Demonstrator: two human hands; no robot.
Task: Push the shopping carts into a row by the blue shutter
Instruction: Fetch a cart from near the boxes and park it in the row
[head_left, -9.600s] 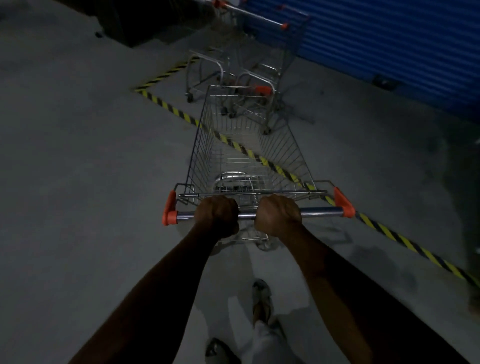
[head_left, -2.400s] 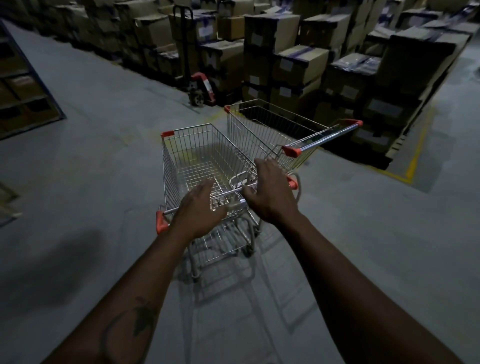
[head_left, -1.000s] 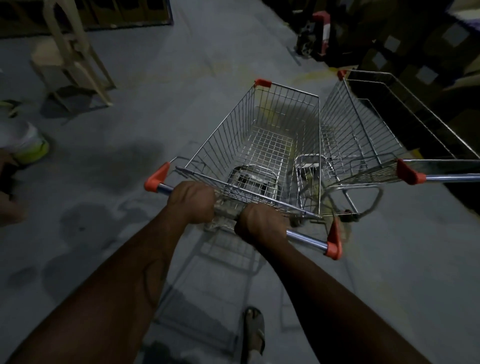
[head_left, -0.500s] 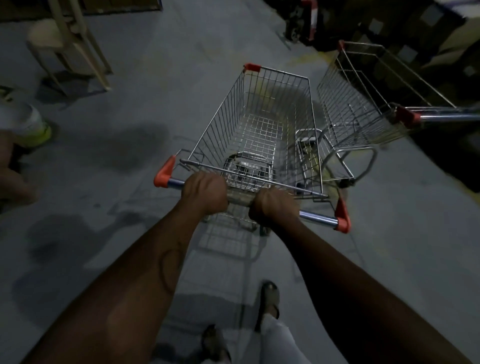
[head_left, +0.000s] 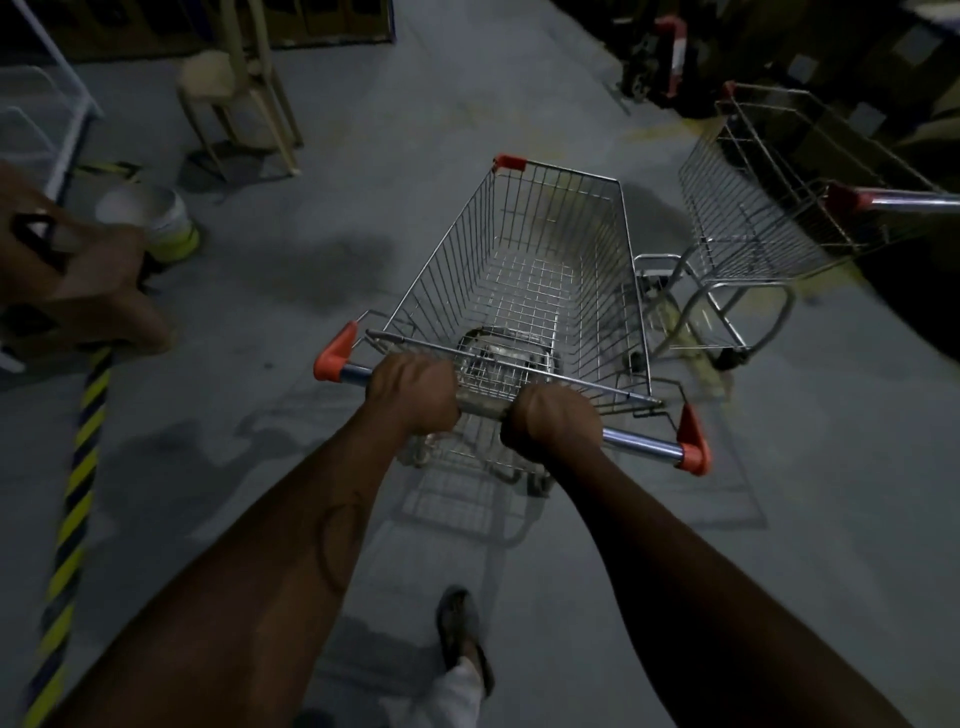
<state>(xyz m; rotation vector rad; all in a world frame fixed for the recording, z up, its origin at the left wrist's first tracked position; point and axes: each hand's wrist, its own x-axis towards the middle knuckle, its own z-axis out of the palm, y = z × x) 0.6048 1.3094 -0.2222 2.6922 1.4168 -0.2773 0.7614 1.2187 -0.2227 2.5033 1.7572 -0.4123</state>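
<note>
An empty wire shopping cart (head_left: 540, 270) with orange corner caps stands right in front of me on the grey floor. My left hand (head_left: 413, 395) grips its metal handle bar left of the middle. My right hand (head_left: 553, 423) grips the same bar just to the right. A second empty cart (head_left: 753, 228) stands to the right, apart from the first, its orange-capped handle (head_left: 893, 200) pointing right. The blue shutter is out of view.
A yellow-black floor stripe (head_left: 72, 509) runs along the left. A brown cardboard box (head_left: 72, 291) and a white bucket (head_left: 156, 218) sit at left, a pale stool (head_left: 234, 93) behind them. A red pallet jack (head_left: 660, 57) and dark stacked boxes fill the upper right. My foot (head_left: 462, 634) is below.
The cart I hold has swung away from the second cart, leaving a wider gap. The view turned left, bringing the striped line and the cardboard box into sight.
</note>
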